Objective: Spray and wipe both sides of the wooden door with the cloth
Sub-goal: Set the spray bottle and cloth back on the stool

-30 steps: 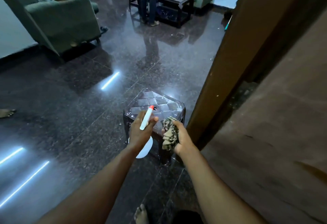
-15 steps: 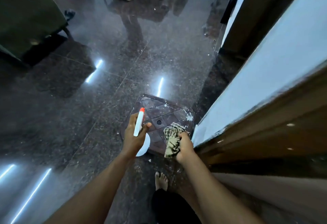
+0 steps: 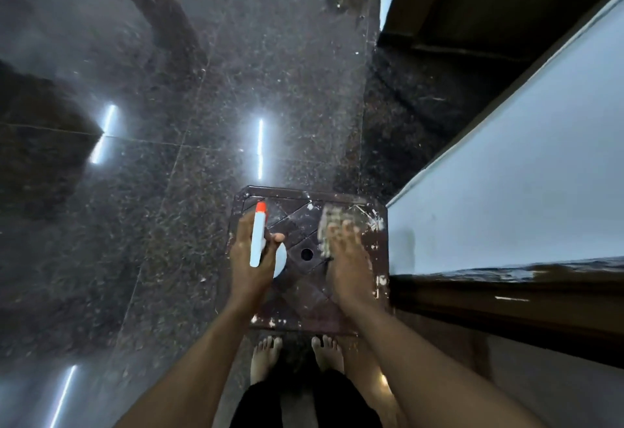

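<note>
Brown wooden door point(image 3: 506, 296) runs along the right edge of the view, a dark band below a pale blue-white wall surface point(image 3: 523, 174). It is beside the person and neither hand touches it. A dark speckled polished stone floor point(image 3: 169, 191) fills the rest and mirrors strip lights.

A dark brown square plastic stool with a lattice top and a round centre hole point(image 3: 304, 309) stands on the floor just beside the wall's corner. Both hands hover over it.

The left hand point(image 3: 241, 272) is clenched round a white plastic spray bottle with an orange nozzle tip point(image 3: 258, 235), nozzle pointing away from the person. The right hand point(image 3: 344, 265) lies over a crumpled patterned beige-and-dark cloth point(image 3: 329, 221). Motion blur hides whether its fingers grasp the cloth or only press on it, so I cannot tell.

Neither spraying nor wiping appears to be under way. The step looks like handling the tools at the stool, either collecting or parking them. If work remains, the next move calls for turning right, aiming the nozzle at the door face and following with the cloth.

The bottle is the only container. Its opaque body hides any liquid.
</note>
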The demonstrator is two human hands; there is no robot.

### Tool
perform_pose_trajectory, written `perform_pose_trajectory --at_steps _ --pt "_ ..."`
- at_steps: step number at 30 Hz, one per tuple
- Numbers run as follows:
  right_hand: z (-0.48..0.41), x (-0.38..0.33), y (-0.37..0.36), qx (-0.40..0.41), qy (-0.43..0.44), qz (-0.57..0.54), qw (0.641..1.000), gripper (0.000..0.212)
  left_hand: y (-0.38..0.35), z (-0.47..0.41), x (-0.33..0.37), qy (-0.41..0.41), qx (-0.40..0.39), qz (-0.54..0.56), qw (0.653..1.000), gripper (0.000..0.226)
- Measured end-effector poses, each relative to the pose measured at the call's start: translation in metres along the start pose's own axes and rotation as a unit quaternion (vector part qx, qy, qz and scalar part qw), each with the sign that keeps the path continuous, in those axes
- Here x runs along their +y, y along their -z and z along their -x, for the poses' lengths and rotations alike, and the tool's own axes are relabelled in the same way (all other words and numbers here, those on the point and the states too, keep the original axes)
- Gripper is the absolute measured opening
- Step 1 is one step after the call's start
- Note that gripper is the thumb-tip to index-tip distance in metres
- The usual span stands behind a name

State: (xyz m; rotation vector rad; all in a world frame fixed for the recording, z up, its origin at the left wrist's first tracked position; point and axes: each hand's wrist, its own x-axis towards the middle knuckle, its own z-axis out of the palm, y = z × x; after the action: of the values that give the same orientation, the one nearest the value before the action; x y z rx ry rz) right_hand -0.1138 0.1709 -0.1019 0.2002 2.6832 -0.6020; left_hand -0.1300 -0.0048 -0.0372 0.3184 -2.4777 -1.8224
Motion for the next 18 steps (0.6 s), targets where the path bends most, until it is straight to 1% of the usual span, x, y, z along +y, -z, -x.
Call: perform_pose_trajectory --at_steps 1,3,4,6,7,8,10,11,12,13,15,16,17,18 --pt "-0.001 -0.002 -0.010 -0.039 0.004 0.052 0.998 0.085 -0.002 -0.002 -0.005 -0.008 -0.003 -0.001 1.000 0.042" --pt "0.000 -0.005 -0.021 -0.068 0.010 0.125 0.990 0.086 -0.001 -0.005 -0.012 -0.033 -0.011 -0.017 0.999 0.044" --pt "0.000 -0.006 -0.022 -0.071 0.008 0.131 0.989 0.085 0.001 -0.007 -0.014 -0.045 -0.017 -0.025 0.999 0.048" --pt "0.006 -0.009 -0.010 -0.072 -0.001 0.103 0.992 0.079 0.011 -0.006 -0.018 -0.049 -0.039 -0.030 0.998 0.062" --pt "0.010 -0.009 -0.003 -0.065 -0.003 0.088 0.994 0.078 0.016 -0.003 -0.021 -0.035 -0.051 -0.026 0.998 0.072" --pt "0.017 -0.009 0.005 -0.051 -0.008 0.071 0.996 0.076 0.021 0.001 -0.022 -0.002 -0.062 -0.020 0.998 0.085" --pt "0.035 -0.010 0.021 -0.012 -0.022 0.031 0.999 0.073 0.032 0.012 -0.027 0.100 -0.058 -0.032 0.993 0.110" --pt "0.045 -0.011 0.027 0.004 -0.028 0.013 1.000 0.072 0.039 0.017 -0.032 0.143 -0.055 -0.055 0.987 0.117" --pt "0.056 -0.012 0.032 0.017 -0.034 -0.001 0.999 0.071 0.046 0.023 -0.038 0.161 -0.061 -0.088 0.981 0.116" --pt "0.072 -0.013 0.040 0.035 -0.043 -0.015 0.998 0.071 0.051 0.029 -0.039 0.156 -0.093 -0.117 0.976 0.101" --pt "0.098 -0.013 0.050 0.062 -0.051 -0.041 0.996 0.070 0.055 0.048 -0.027 0.172 -0.172 -0.198 0.950 0.041" --pt "0.113 -0.012 0.057 0.076 -0.053 -0.051 0.994 0.068 0.052 0.060 -0.008 0.174 -0.223 -0.233 0.930 0.030" --pt "0.128 -0.010 0.063 0.086 -0.053 -0.057 0.993 0.067 0.047 0.073 0.006 0.167 -0.261 -0.250 0.917 0.031" --pt "0.146 -0.007 0.073 0.102 -0.054 -0.064 0.991 0.064 0.042 0.087 0.025 0.144 -0.283 -0.263 0.911 0.027"
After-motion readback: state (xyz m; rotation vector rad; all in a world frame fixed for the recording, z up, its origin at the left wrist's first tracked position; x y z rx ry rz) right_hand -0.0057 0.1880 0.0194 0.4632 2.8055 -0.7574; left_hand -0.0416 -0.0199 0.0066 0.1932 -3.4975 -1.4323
